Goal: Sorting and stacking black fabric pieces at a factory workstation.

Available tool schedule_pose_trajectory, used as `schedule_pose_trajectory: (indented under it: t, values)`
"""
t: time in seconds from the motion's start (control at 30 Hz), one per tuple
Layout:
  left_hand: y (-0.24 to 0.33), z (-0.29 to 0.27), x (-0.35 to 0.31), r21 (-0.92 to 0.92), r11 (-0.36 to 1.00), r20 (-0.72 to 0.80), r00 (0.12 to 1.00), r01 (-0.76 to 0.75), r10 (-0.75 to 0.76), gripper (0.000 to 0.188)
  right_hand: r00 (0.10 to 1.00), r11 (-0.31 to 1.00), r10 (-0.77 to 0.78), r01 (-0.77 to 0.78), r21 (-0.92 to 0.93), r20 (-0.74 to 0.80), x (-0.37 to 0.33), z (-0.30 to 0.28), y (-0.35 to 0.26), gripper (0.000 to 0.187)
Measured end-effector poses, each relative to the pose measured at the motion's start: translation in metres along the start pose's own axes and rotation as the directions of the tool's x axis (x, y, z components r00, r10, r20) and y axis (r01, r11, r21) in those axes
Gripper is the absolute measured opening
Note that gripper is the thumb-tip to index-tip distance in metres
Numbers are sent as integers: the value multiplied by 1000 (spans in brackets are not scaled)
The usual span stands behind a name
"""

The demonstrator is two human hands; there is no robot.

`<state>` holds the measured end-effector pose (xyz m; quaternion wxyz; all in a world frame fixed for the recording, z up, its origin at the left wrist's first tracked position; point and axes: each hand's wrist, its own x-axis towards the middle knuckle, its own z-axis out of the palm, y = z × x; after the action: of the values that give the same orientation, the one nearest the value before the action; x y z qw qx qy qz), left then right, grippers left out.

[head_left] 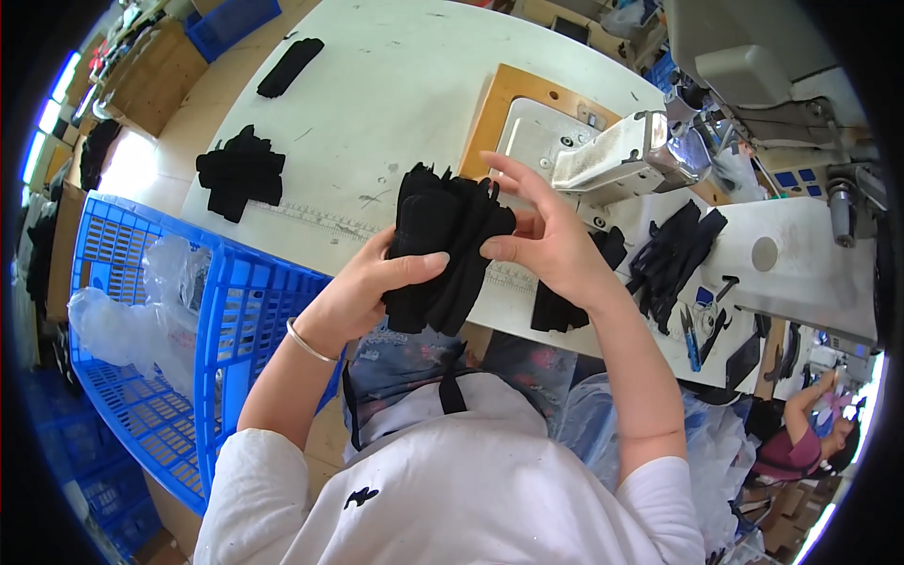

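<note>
Clasping the black fabric bundle [435, 240] mid-frame, my left grip [363, 282] perhaps keeps it tidy; my right grip [557, 247], half-open, touches it.

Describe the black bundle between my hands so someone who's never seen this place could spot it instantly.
Find the white table, then the sewing machine on its right. Left of that, over the table's near edge, is the black bundle. Unlike the other black bundles, which lie on the table, it is gripped by the left hand, with the right hand also touching it.
</note>
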<state>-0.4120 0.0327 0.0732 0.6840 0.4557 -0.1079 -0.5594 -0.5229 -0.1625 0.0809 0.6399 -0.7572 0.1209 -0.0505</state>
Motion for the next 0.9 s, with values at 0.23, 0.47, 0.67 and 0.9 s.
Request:
schedule_pose_trajectory:
  t: [0.23,0.47,0.67,0.9]
  values:
    - [5,-6,5,83,996,-51,998,-33,37,53,984,984,25,-55,169,179,18,0,-5,69]
    - [13,-11,12,501,856,-194,947,-129,256,49,972,985,172,-175,6,162,34,3,1,64]
    - [17,-36,23,793,607,-240,891,-49,385,55,1000,744,-27,12,-668,-12,37,4,13,58]
    - [15,-43,26,726,664,-250,831,-178,497,48,981,736,-191,136,-663,-11,32,6,13,48]
